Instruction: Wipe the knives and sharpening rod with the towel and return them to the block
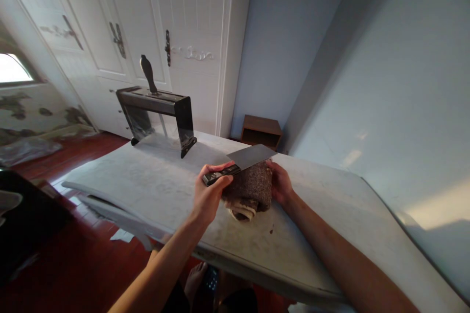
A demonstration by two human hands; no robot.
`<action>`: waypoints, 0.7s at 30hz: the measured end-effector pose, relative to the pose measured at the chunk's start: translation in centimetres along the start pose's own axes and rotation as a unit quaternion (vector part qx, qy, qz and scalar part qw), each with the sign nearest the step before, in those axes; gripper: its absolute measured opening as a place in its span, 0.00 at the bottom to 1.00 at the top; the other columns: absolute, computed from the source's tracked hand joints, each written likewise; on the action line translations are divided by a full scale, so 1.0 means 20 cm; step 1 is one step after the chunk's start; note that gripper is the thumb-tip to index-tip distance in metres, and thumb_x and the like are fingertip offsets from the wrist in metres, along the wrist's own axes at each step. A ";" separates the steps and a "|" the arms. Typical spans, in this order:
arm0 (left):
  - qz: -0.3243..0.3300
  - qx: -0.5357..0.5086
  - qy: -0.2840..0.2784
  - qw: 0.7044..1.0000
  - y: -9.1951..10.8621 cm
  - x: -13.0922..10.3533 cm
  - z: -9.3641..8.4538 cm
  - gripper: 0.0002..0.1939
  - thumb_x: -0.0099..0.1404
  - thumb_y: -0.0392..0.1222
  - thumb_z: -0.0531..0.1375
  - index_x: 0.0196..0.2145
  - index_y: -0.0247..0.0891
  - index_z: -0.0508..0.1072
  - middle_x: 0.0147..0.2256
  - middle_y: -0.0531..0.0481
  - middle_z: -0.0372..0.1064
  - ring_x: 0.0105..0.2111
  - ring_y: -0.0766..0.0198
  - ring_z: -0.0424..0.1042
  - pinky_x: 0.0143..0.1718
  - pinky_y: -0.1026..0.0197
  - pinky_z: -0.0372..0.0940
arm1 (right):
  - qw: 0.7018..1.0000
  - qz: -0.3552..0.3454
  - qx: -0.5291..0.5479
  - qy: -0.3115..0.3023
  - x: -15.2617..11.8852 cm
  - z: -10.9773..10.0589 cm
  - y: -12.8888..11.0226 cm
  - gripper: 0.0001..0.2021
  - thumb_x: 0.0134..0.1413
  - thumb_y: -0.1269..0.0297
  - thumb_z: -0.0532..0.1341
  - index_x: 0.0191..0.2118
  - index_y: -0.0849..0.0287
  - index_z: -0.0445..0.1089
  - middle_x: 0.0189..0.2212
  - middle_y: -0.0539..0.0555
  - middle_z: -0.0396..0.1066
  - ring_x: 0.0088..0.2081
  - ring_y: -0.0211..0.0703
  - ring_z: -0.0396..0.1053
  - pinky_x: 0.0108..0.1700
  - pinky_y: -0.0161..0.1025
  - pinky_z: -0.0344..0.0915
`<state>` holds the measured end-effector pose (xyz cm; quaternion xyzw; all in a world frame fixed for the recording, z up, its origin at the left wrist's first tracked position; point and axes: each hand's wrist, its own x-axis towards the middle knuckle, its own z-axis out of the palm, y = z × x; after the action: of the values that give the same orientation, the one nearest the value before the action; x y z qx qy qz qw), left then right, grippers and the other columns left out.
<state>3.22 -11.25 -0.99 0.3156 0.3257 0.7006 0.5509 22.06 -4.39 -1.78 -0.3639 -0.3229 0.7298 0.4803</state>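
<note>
My left hand (207, 193) is closed around the dark handle of a cleaver (252, 155), with the thumb and fingers on either side. Its broad grey blade points right and lies along the top of a folded brown cloth (253, 183). That cloth rests on the table, its rolled pale edge facing me. At the cloth's right side, my right hand (282, 183) grips it near the tip of the blade; some of the fingers are hidden behind the cloth.
A black metal frame with an upright handle (156, 100) stands at the back left of the white table (312, 234). Beyond are white cupboards (198, 19) and a small brown box-like stand (261, 124). A pale wall (396, 98) runs along the right.
</note>
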 end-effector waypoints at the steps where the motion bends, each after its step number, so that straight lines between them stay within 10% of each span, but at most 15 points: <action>1: -0.018 0.002 -0.016 1.000 0.00 0.00 -0.01 0.17 0.46 0.37 0.71 0.31 0.39 0.68 0.43 0.48 0.77 0.44 0.60 0.76 0.47 0.59 0.68 | 1.000 0.001 -0.002 0.007 0.00 -0.01 0.01 0.09 0.42 0.57 0.64 0.30 0.54 0.69 0.27 0.54 0.76 0.40 0.55 0.75 0.41 0.47 0.72; 10: -0.150 0.172 -0.117 0.967 0.10 0.12 -0.10 0.21 0.42 0.41 0.74 0.32 0.37 0.70 0.31 0.50 0.75 0.30 0.63 0.76 0.27 0.65 0.71 | 0.999 0.016 -0.008 0.045 0.02 -0.04 0.02 0.06 0.43 0.63 0.68 0.27 0.56 0.70 0.21 0.51 0.74 0.29 0.48 0.74 0.38 0.44 0.71; 21: -0.304 0.413 -0.351 0.784 0.20 0.34 0.07 0.18 0.50 0.51 0.69 0.20 0.39 0.66 0.12 0.56 0.60 0.08 0.70 0.56 0.06 0.69 0.48 | 0.998 -0.060 -0.035 0.008 -0.02 0.03 0.02 0.14 0.40 0.61 0.71 0.35 0.56 0.71 0.29 0.52 0.78 0.41 0.53 0.76 0.44 0.45 0.71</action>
<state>0.72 -5.23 3.52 0.6212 0.4474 0.1363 0.6288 21.45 -4.87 -1.66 -0.3663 -0.3656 0.6849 0.5130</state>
